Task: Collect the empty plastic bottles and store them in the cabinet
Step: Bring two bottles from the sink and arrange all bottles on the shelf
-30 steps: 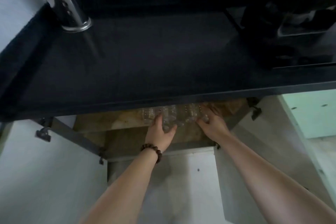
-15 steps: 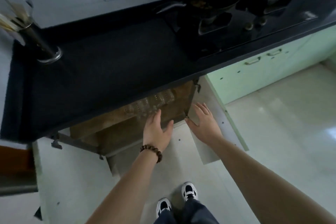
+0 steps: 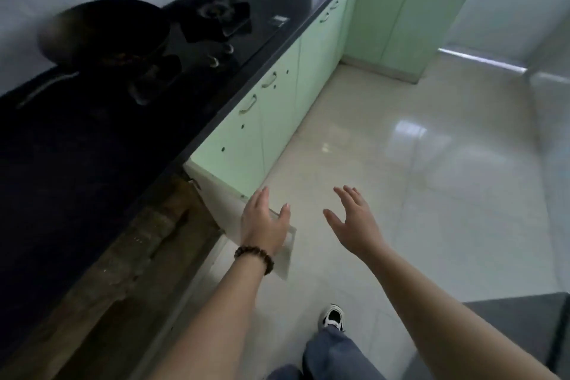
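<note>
Honestly nothing readable here. No labels, brand names, numbers or signs anywhere I can make out. There's a small pale patch on the black bench (image 3: 92,148) past the stove that might be a sticker (image 3: 280,20), but it's way too blurry to tell if anything's printed on it.

hands (image 3: 264,227): 2 | wok (image 3: 105,32): 1 | shoe (image 3: 333,317): 1 | bracelet (image 3: 254,257): 1

empty left hand (image 3: 263,227), open cabinet door (image 3: 229,194)
</note>
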A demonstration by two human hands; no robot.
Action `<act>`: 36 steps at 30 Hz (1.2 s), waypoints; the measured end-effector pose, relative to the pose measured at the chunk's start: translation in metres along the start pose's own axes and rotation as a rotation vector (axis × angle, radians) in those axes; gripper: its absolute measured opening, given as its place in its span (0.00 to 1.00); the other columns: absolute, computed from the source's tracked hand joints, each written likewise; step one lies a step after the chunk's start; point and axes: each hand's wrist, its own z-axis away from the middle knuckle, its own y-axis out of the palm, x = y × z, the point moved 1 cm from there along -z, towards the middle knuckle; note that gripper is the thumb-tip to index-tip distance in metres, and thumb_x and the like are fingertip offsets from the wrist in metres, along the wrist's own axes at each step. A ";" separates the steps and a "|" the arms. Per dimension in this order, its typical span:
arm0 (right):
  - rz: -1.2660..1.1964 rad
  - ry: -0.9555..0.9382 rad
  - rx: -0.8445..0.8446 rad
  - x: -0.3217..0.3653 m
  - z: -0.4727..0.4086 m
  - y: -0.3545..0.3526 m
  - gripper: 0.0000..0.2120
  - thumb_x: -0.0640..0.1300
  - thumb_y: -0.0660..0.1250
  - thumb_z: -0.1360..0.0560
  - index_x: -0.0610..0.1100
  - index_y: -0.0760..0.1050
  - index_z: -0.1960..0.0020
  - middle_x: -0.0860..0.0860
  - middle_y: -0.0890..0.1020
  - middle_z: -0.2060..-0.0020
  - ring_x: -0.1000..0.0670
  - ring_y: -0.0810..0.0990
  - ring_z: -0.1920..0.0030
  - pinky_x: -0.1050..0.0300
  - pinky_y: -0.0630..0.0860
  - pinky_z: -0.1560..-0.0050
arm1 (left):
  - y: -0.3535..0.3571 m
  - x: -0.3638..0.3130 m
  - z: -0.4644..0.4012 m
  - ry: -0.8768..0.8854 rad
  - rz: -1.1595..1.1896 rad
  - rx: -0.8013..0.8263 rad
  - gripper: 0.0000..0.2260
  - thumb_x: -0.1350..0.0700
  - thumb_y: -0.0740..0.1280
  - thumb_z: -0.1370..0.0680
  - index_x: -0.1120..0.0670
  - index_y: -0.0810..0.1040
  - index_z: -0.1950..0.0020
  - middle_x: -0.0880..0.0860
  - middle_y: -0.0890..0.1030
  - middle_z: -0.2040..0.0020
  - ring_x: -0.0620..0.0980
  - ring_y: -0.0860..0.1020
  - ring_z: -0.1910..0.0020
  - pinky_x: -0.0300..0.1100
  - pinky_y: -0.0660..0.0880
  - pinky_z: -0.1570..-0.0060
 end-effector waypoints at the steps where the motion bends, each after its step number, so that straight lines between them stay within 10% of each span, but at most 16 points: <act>1: -0.026 0.043 -0.028 -0.014 0.000 -0.011 0.29 0.52 0.63 0.22 0.46 0.60 0.24 0.48 0.59 0.23 0.50 0.50 0.22 0.54 0.51 0.25 | 0.013 -0.014 -0.005 0.025 -0.016 0.023 0.29 0.46 0.62 0.21 0.56 0.60 0.24 0.54 0.62 0.23 0.51 0.58 0.24 0.45 0.55 0.26; 36: -0.213 0.258 -0.283 -0.296 -0.456 -0.319 0.26 0.47 0.63 0.22 0.42 0.63 0.26 0.44 0.62 0.25 0.48 0.55 0.23 0.55 0.52 0.26 | 0.331 -0.424 -0.429 0.280 -0.108 0.109 0.30 0.47 0.64 0.22 0.57 0.60 0.24 0.57 0.62 0.24 0.54 0.56 0.23 0.44 0.54 0.26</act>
